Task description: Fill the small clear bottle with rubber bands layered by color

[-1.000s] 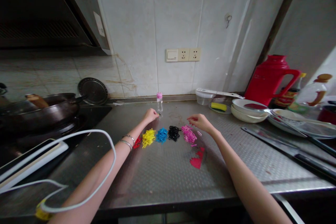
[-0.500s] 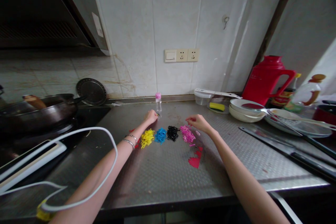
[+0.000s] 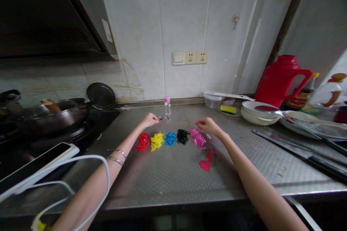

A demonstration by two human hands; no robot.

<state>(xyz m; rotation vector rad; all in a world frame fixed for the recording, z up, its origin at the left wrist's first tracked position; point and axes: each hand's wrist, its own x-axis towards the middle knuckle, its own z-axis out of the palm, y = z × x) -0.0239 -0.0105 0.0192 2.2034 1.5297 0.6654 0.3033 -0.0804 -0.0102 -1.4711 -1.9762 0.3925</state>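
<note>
Small heaps of tiny elastic bands lie in a row on the steel counter (image 3: 173,177): red (image 3: 142,142), yellow (image 3: 157,140), blue (image 3: 170,138), black (image 3: 182,136) and pink (image 3: 197,138). My left hand (image 3: 150,119) is closed behind the red and yellow heaps, next to a few loose coloured bands (image 3: 162,117); what it pinches is too small to tell. My right hand (image 3: 207,126) is closed in a pinch at the far edge of the pink heap. A small clear bottle with a pink cap (image 3: 167,105) stands just behind the loose bands.
A dark wok (image 3: 51,113) sits on the stove at left, with a phone and white cable (image 3: 48,162) in front. Right of the heaps are stacked bowls (image 3: 256,112), a yellow sponge (image 3: 228,109), a red jug (image 3: 282,81), plates and a long knife (image 3: 298,153). A red smear (image 3: 206,162) marks the counter.
My left hand drew back to the left, away from the bottle, uncovering the red heap and leaving loose bands beside it. My right hand stayed at the pink heap. The view shifted slightly.
</note>
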